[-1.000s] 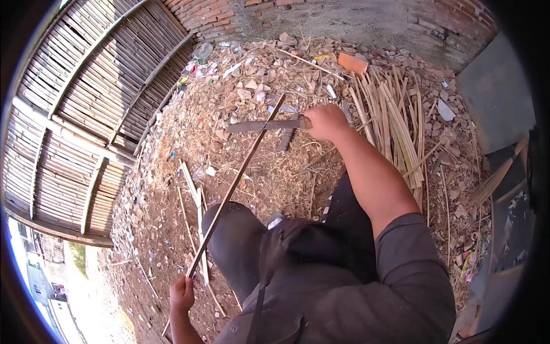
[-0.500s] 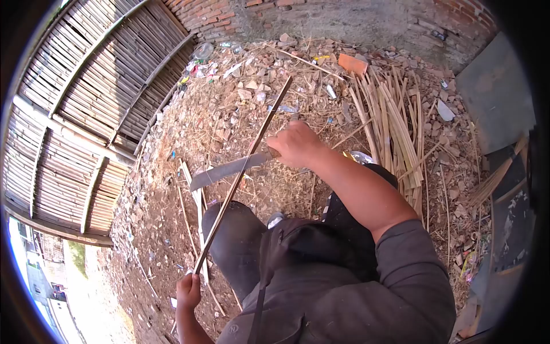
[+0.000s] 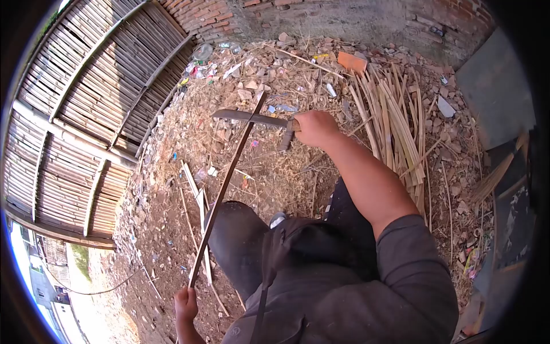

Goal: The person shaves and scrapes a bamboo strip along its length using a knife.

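My left hand [image 3: 185, 304], low in the view, is closed around the lower end of a long, narrow bamboo strip [image 3: 222, 192]. The strip slants up and away, its far end reaching over the littered ground. My right hand [image 3: 317, 128] grips the handle of a machete [image 3: 274, 121], whose blade points left. Near the strip's far end, the blade crosses it. Just below the machete's handle a short dark piece [image 3: 286, 140] shows. My bent knee [image 3: 236, 235] is beside the middle of the strip.
Split bamboo strips [image 3: 395, 126] lie in a pile on the right, with a few pale strips [image 3: 197, 200] left of my knee. Rubble and litter cover the ground. A bamboo wall [image 3: 86, 86] stands left, a brick wall [image 3: 344, 26] behind, and a grey panel [image 3: 498, 92] right.
My right hand has moved up and slightly right with the machete, so the blade now crosses the strip nearer its far end. The strip's far end has shifted left and down.
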`<state>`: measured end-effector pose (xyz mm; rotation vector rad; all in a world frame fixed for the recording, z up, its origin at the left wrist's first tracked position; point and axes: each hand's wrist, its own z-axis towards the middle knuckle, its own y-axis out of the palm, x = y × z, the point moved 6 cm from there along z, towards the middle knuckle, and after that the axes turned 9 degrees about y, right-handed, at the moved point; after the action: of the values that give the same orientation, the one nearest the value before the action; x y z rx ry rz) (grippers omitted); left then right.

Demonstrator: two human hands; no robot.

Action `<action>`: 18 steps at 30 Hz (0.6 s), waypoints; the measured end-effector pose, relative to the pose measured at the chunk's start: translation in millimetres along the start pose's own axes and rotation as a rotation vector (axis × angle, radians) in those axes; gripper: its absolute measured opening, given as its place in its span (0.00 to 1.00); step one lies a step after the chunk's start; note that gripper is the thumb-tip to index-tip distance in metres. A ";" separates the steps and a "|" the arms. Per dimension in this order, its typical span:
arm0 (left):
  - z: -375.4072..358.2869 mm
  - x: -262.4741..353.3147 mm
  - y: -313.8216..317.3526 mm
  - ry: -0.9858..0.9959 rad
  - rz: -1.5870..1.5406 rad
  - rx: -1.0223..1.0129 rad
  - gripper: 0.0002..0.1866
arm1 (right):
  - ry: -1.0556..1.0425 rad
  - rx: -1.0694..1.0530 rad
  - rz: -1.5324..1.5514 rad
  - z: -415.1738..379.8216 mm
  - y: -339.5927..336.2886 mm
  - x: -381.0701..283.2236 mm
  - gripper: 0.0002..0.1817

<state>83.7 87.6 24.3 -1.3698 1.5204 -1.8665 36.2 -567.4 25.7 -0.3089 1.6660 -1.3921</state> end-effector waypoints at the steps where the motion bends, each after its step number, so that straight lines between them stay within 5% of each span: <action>1: -0.8 0.9 1.5 0.004 -0.035 0.000 0.23 | 0.018 -0.028 0.058 0.2 1.0 -0.2 0.12; 5: -0.8 -1.7 7.8 -0.015 -0.130 -0.020 0.24 | -0.005 -0.220 0.272 2.9 15.5 -5.2 0.14; 8: 5.9 -3.9 13.1 -0.008 -0.129 -0.016 0.24 | 0.032 0.025 0.164 -6.8 1.2 -9.6 0.13; 18: 28.0 -16.4 20.2 0.007 -0.088 -0.047 0.25 | -0.475 0.064 -0.164 -36.9 -1.3 -59.3 0.06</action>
<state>109.1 78.1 -2.6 -1.4747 1.5393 -1.9003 40.4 -503.3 52.9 -0.6942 1.2241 -1.3575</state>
